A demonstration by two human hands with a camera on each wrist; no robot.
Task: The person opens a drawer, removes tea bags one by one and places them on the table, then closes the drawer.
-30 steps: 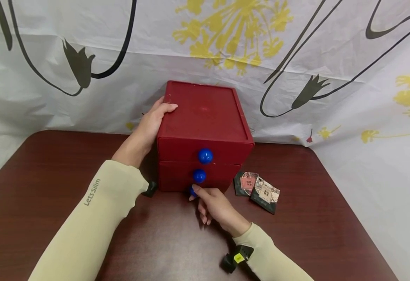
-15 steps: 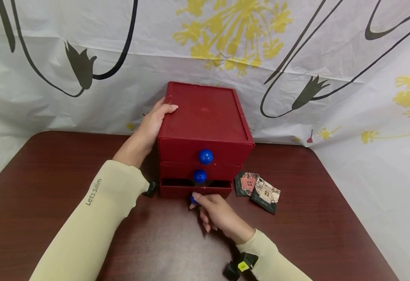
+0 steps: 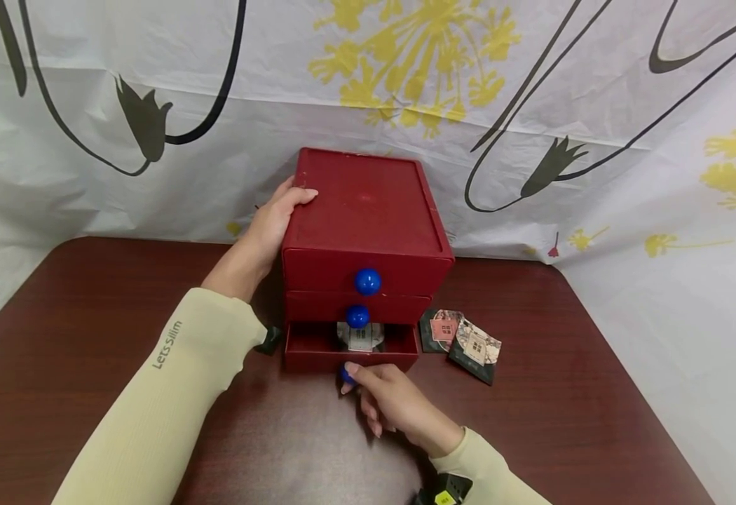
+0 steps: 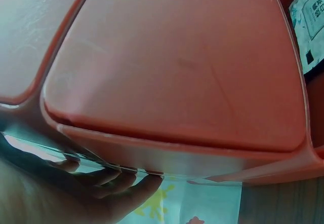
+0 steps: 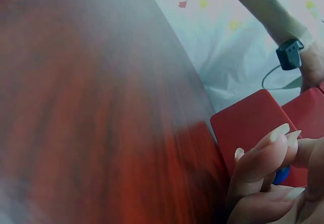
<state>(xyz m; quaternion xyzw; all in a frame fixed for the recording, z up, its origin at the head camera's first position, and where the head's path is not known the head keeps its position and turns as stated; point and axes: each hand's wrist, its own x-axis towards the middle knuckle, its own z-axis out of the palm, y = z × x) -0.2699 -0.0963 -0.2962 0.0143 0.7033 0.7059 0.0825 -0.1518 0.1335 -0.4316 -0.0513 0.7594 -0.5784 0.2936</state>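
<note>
A red drawer cabinet [image 3: 364, 210] with blue ball knobs stands at the middle of the table. My left hand [image 3: 270, 217] rests against its left side, the thumb lying over the top edge and the fingers extended along the side in the left wrist view. My right hand [image 3: 399, 400] pinches the lowest blue knob [image 3: 346, 374] between thumb and fingers. The bottom drawer [image 3: 317, 362] stands partly pulled out. Inside it lies a light printed packet [image 3: 360, 337], partly hidden by the middle knob [image 3: 357, 316]. The top knob [image 3: 368, 281] is untouched, and both upper drawers are closed.
Two dark-edged printed packets, one with a pink label [image 3: 444, 330] and one with a beige label [image 3: 476, 349], overlap on the brown table [image 3: 570, 393] right of the cabinet. A white patterned cloth [image 3: 216, 175] hangs behind.
The bottom drawer, closed at first, has slid out toward me as my right hand drew its knob back. The packet inside has come into view. My left hand has stayed on the cabinet.
</note>
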